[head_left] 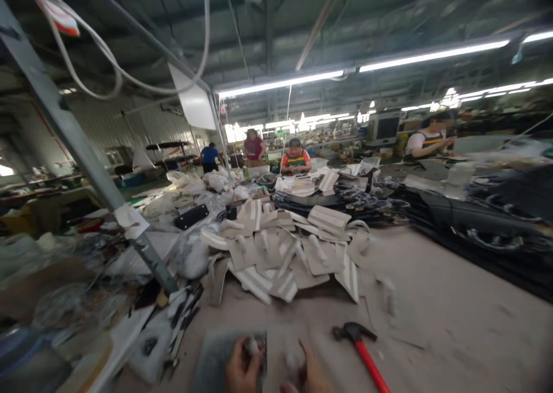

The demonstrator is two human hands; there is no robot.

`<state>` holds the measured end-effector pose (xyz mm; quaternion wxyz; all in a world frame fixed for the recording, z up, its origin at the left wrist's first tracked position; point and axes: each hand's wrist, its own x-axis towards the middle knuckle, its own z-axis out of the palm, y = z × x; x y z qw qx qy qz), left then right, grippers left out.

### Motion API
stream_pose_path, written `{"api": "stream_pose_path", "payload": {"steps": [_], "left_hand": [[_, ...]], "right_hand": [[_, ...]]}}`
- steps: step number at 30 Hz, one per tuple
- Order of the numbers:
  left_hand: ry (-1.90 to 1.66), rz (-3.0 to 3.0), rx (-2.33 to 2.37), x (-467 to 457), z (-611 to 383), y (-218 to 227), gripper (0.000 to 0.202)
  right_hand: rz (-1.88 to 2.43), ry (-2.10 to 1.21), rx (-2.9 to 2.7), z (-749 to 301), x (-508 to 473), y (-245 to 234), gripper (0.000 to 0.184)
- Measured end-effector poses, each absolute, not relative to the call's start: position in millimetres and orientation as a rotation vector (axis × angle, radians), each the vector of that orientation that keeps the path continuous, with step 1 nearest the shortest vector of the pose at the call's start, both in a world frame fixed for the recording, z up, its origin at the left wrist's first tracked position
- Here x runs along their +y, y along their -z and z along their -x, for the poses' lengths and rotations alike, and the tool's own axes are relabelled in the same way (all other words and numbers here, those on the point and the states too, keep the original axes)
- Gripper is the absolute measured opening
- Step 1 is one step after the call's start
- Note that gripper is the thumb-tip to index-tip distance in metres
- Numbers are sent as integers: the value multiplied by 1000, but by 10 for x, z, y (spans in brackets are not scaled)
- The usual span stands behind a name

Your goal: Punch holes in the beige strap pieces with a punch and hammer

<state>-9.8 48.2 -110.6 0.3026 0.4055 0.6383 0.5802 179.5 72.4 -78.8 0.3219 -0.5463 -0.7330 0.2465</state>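
At the bottom of the view, my left hand [242,367] pinches a small whitish, rounded piece [253,346] between thumb and fingers; its exact kind is unclear. Beneath that hand lies a dark grey slab [211,352]. My right hand [314,370], blurred, grips the right side of a beige panel [279,338], thumb on its face. A blurred whitish lump [292,359] sits on this panel near my fingers. To the right of my right hand, a claw hammer [362,347] with a red handle and dark head rests on the table.
A heap of beige panels with white strips [285,254] stands ahead. Another panel [393,312] lies flat to the right. Black stacked pieces [484,214] line the far right. Plastic wrap [190,254] and a metal post [95,151] are at left. Several co-workers [296,158] are farther back.
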Motion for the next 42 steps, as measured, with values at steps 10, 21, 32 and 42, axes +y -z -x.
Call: {"api": "stream_pose_path", "payload": {"steps": [10,21,32,42], "left_hand": [[-1540,-868,1466,484,135,1174,48],[-1393,-901,1241,881,-284,1033,52],[-1352,-965,1265,917,-362,1122,41],[-1295,-1003,1299,913,-411,1135,40]], "right_hand": [[1671,-864,-2068,-1704,288,842,59],[1711,-661,-2174,-1763,209,867,56],[1631,-644,-2096,-1847,129,990,53],[1588,-881,-1990,-1929,164,950,60]]}}
